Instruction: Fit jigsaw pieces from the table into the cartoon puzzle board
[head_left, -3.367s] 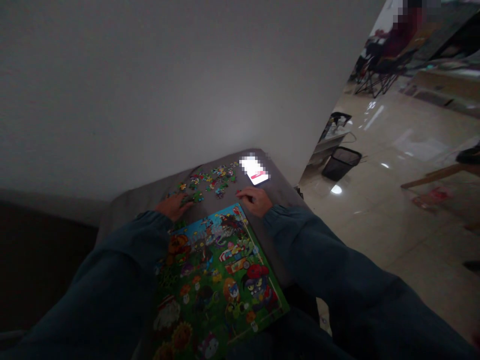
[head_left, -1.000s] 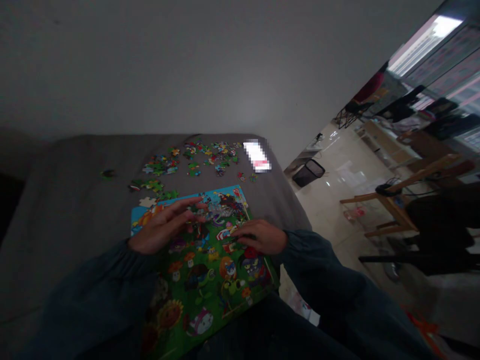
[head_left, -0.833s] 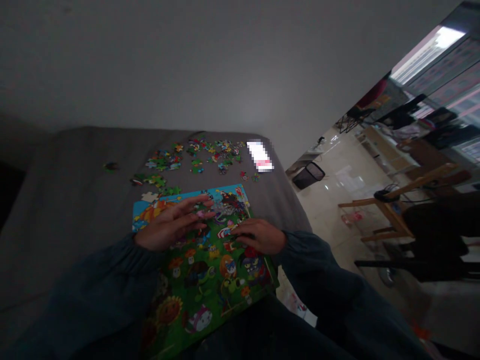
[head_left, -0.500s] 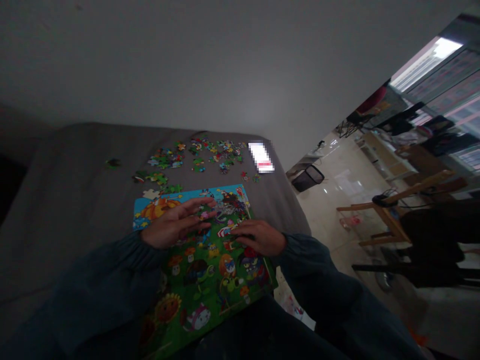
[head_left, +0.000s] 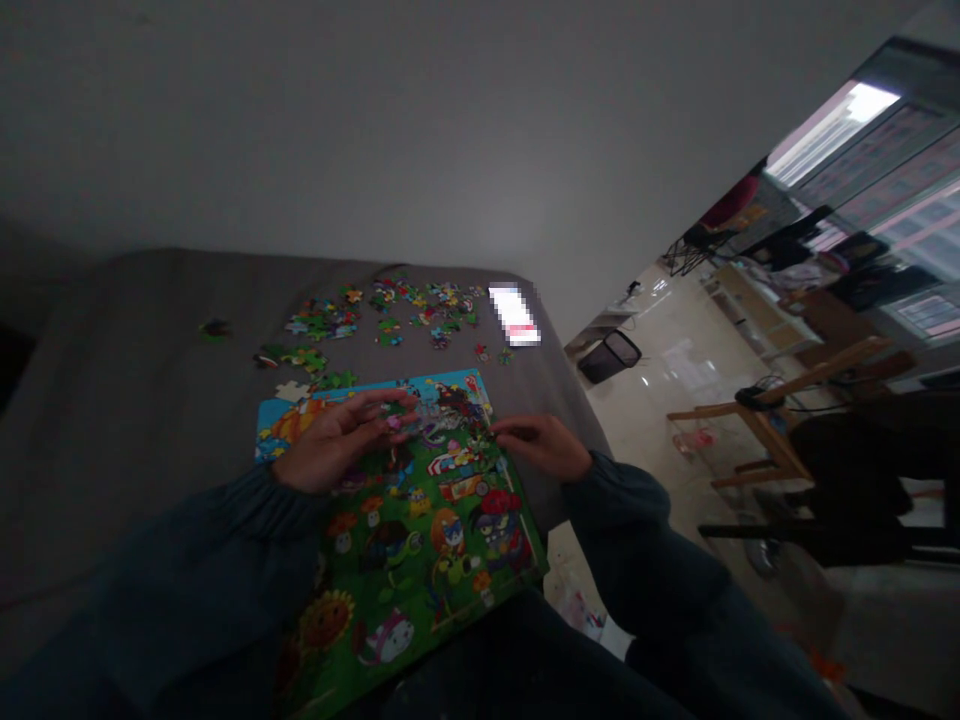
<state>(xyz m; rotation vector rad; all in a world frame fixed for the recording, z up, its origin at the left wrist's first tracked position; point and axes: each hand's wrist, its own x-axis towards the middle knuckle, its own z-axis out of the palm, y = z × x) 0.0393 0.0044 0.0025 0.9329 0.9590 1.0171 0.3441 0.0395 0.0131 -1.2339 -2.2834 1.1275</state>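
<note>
A colourful cartoon jigsaw puzzle (head_left: 390, 590) lies on its board at the near edge of the grey-covered surface. Over its upper left part rests my left hand (head_left: 330, 440), fingers stretched out and slightly apart, thumb below; I make out nothing gripped in it. My right hand (head_left: 544, 447) is at the puzzle's right edge, its thumb and fingertips pinched on a small dark puzzle piece (head_left: 489, 436). That piece is blurred against the picture. A pale puzzle piece (head_left: 291, 390), face down, lies by the puzzle's top left corner.
Loose puzzle pieces (head_left: 322, 320) lie scattered behind the puzzle, with more pieces (head_left: 442, 300) further right. A lit phone (head_left: 514, 315) lies at the back right. A white wall (head_left: 375, 130) rises behind. On the floor to the right are a black bin (head_left: 609, 357) and a wooden chair (head_left: 780, 440).
My right hand has moved right, from over the puzzle's middle to its right edge, its fingers now pinched. My left hand has stayed over the upper left part. The view has shifted slightly.
</note>
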